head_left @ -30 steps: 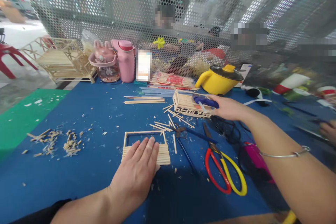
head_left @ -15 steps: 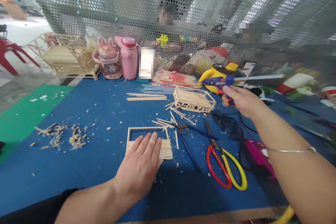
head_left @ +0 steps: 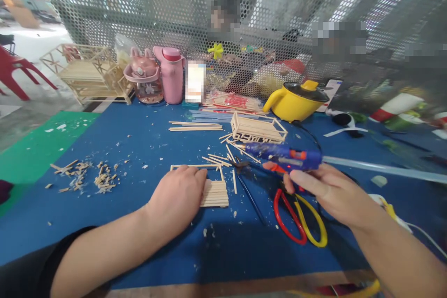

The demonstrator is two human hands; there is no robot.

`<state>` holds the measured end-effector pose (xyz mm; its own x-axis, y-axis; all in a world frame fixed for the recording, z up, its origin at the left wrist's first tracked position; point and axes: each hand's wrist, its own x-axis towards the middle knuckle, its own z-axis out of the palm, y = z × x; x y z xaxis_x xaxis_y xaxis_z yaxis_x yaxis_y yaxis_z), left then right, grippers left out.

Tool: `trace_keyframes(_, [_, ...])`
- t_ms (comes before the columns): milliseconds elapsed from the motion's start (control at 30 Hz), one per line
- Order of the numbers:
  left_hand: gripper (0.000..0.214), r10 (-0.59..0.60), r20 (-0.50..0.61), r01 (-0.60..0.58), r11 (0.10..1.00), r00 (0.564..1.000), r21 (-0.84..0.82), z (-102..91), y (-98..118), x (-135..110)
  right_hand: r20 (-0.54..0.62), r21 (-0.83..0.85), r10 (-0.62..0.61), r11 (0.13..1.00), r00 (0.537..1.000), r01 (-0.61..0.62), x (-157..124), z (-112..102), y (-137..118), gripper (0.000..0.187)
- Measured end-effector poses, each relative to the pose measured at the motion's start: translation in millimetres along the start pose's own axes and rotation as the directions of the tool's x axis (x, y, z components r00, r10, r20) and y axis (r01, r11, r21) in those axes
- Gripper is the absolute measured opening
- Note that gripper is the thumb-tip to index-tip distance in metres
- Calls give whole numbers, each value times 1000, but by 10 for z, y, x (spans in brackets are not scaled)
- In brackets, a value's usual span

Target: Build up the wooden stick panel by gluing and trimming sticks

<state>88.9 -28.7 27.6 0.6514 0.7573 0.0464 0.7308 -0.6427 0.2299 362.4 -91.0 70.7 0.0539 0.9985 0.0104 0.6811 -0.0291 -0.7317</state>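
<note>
My left hand (head_left: 177,195) is curled over the left part of a small wooden stick panel (head_left: 214,194), its fingertips hidden behind the knuckles. The panel lies flat, with slats side by side at the near half and an open frame at the far half. In my right hand (head_left: 335,191) is a blue hot glue gun (head_left: 279,152), raised above the table with its nozzle pointing left and a long clear glue stick (head_left: 377,167) out of its back. Below it lie scissors (head_left: 296,219) with red and yellow handles and pliers (head_left: 249,195) with blue handles.
A small stick-built bed-like model (head_left: 258,129) stands beyond the panel, near loose sticks (head_left: 195,126). Wood scraps (head_left: 104,177) lie at left. Along the back stand a pink bottle (head_left: 172,77), a yellow pot (head_left: 293,102) and a perforated metal screen (head_left: 157,9), people behind it.
My right hand has brought the glue gun from beside the yellow pot down and nearer, its nozzle toward the panel. My left fingers, stretched flat before, have curled over the panel.
</note>
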Motion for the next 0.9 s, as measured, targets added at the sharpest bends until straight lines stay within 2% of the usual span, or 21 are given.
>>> trace_keyframes(100, [32, -34, 94, 40, 997, 995, -69, -83, -87, 83, 74, -82, 12, 997, 997, -6, -61, 72, -14, 54])
trace_keyframes(200, [32, -37, 146, 55, 991, 989, -122, -85, -135, 138, 105, -21, 33, 999, 994, -31, -86, 109, 1, 53])
trace_keyframes(367, [30, -55, 148, 85, 975, 987, -205, -87, -139, 187, 107, 25, 52, 998, 993, -55, -83, 118, 22, 52])
trace_keyframes(467, [32, -74, 81, 93, 963, 994, -254, -154, -215, 166, 92, -24, 74, 997, 993, -72, -66, 115, 15, 50])
trace_keyframes(533, [31, -133, -23, 121, 952, 991, -283, -202, -327, 91, 82, -112, 77, 991, 994, -68, -52, 118, 6, 47])
trace_keyframes(600, [32, -223, -136, 173, 935, 965, -309, -218, -471, -42, 94, -203, 53, 979, 994, -33, -35, 127, -5, 42])
trace_keyframes(767, [34, -369, -196, 266, 873, 909, -409, -57, -769, -469, 136, -304, -39, 949, 990, 79, 20, 145, -21, 34])
trace_keyframes(833, [30, -392, -213, 270, 856, 895, -440, 24, -813, -587, 136, -325, -37, 942, 990, 80, 47, 148, -32, 33])
trace_keyframes(900, [24, -371, -265, 227, 865, 890, -447, 72, -818, -655, 145, -337, -29, 938, 989, 77, 71, 150, -52, 34])
